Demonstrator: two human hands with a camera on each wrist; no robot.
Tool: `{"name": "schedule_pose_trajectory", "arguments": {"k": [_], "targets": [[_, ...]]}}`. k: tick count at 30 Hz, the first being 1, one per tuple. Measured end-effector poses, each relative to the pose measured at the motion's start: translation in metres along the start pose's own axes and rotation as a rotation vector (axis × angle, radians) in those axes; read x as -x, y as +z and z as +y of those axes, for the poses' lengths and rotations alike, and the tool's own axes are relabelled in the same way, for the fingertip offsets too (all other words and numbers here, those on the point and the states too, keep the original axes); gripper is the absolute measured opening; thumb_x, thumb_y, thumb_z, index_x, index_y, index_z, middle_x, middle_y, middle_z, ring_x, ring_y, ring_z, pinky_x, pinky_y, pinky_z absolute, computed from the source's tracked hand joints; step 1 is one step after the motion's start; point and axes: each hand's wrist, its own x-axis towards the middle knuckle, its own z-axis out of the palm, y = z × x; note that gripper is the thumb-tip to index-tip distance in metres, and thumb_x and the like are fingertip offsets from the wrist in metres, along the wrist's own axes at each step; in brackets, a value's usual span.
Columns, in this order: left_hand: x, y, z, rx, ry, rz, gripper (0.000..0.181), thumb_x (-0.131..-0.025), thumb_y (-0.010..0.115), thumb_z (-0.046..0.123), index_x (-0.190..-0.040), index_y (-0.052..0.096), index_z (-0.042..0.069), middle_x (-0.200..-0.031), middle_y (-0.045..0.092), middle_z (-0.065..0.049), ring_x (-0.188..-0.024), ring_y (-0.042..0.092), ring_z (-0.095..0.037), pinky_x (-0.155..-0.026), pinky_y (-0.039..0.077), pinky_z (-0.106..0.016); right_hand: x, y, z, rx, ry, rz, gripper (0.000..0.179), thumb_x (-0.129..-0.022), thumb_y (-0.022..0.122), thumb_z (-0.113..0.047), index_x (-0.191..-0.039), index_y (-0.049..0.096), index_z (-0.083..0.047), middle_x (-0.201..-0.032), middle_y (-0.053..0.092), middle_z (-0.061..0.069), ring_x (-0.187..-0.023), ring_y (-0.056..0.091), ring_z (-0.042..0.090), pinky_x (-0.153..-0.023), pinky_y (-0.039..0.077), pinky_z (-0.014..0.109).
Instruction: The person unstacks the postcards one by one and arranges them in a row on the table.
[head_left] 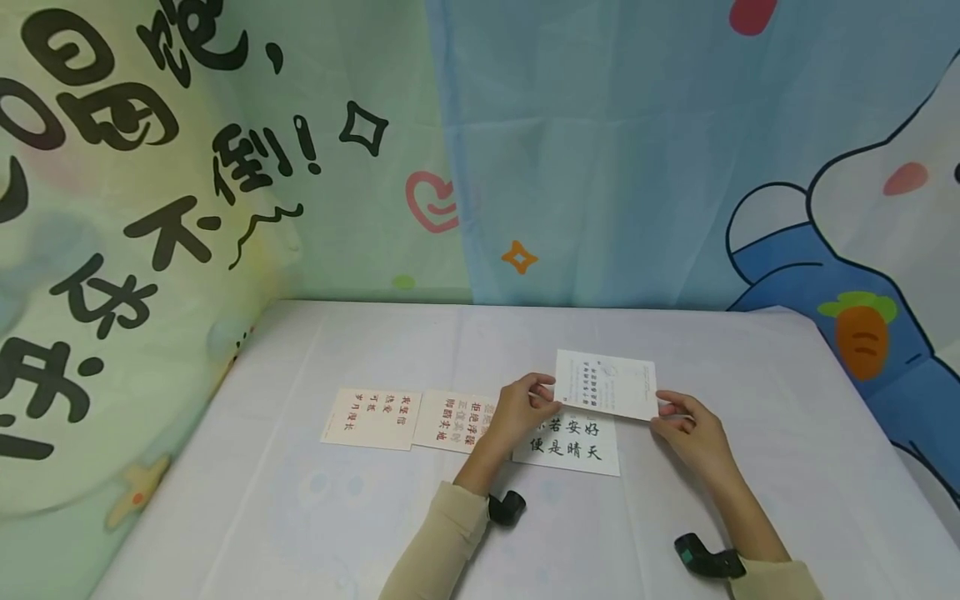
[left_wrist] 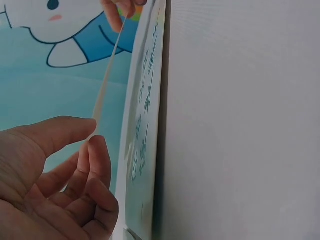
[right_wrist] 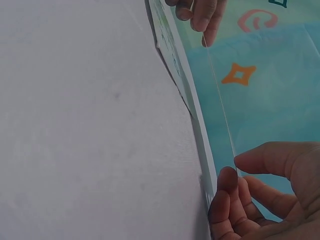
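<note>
A white card [head_left: 606, 383] with small printed characters is held up above the table, pinched at its left edge by my left hand [head_left: 521, 414] and at its right edge by my right hand [head_left: 696, 435]. In both wrist views the card appears nearly edge-on, a thin strip [left_wrist: 106, 82] between thumb and fingers. Beneath it lies a white card with large black characters [head_left: 570, 446], its upper part hidden by the raised one. To the left lie two cream cards with red characters, one [head_left: 372, 418] fully visible and one [head_left: 448, 421] partly behind my left hand.
A white cloth [head_left: 247, 500] covers the table. Printed curtains [head_left: 600, 150] hang behind its far edge and along the left side. Black wrist cameras [head_left: 507, 507] are strapped at both sleeves.
</note>
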Motion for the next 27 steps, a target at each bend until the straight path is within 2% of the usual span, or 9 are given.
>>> {"name": "schedule_pose_trajectory", "arguments": {"k": [10, 16, 27], "targets": [[0.005, 0.002, 0.004, -0.01, 0.008, -0.022, 0.035, -0.086, 0.072, 0.007, -0.12, 0.064, 0.003, -0.09, 0.064, 0.0, -0.073, 0.053, -0.003, -0.065, 0.045, -0.016, 0.003, -0.003, 0.006, -0.01, -0.023, 0.01, 0.049, -0.091, 0.065, -0.007, -0.135, 0.048, 0.007, -0.113, 0.053, 0.021, -0.07, 0.052, -0.005, -0.061, 0.043, 0.015], [0.011, 0.007, 0.006, 0.023, 0.011, -0.052, 0.034, -0.088, 0.07, 0.007, -0.121, 0.063, 0.003, -0.09, 0.063, 0.001, -0.072, 0.053, -0.002, -0.062, 0.046, -0.016, 0.007, -0.008, 0.008, 0.004, -0.015, 0.011, 0.05, -0.09, 0.064, -0.007, -0.136, 0.048, 0.006, -0.114, 0.052, 0.019, -0.071, 0.053, -0.006, -0.062, 0.044, 0.015], [0.016, 0.012, 0.014, -0.005, 0.062, -0.06, 0.035, -0.086, 0.071, 0.006, -0.12, 0.062, 0.002, -0.089, 0.065, 0.0, -0.071, 0.053, 0.001, -0.064, 0.045, -0.015, 0.013, -0.013, 0.012, 0.009, -0.021, 0.036, 0.052, -0.09, 0.066, -0.008, -0.136, 0.048, 0.006, -0.113, 0.052, 0.018, -0.073, 0.054, -0.008, -0.062, 0.045, 0.014]]}}
